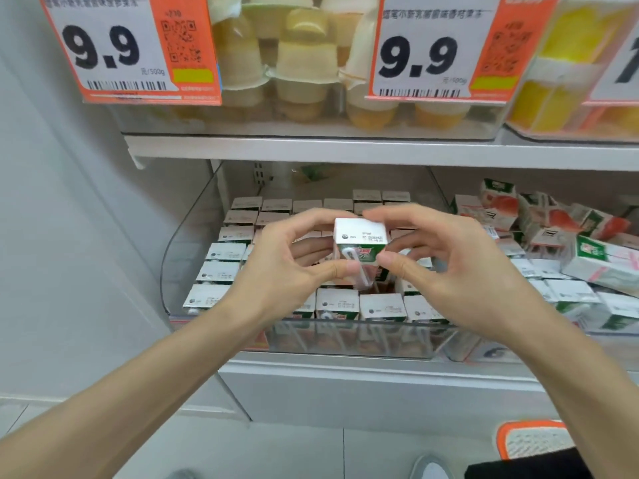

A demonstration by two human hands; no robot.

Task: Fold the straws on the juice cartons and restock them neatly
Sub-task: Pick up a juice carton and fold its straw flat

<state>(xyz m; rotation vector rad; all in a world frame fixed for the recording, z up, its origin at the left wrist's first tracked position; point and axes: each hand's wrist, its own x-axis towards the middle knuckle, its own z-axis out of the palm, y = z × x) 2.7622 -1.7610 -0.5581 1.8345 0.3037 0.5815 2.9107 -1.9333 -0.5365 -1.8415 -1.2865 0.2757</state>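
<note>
Left hand (pixel 294 267) and right hand (pixel 453 274): both pinch one juice carton (pixel 359 231) at centre frame, thumbs on its front face, fingers curled behind.
Clear bin (pixel 345 337), 6 o'clock of that carton: upright cartons (pixel 221 271) in rows.
Price tags (pixel 103 46), 12 o'clock: marked 9.9.
Loose cartons (pixel 601 264), 3 o'clock: tumbled heap.
Wrapped straw (pixel 359 273): on the held carton's front, between the thumbs.

A smooth pale grey wall (pixel 52 202) stands at the left of a white metal shelf unit (pixel 345 152). On its upper board, orange and white paper price tags (pixel 131 50) hang before clear plastic bins (pixel 311 127). Below lies a light grey tiled floor (pixel 294 451). The light is even and soft.
</note>
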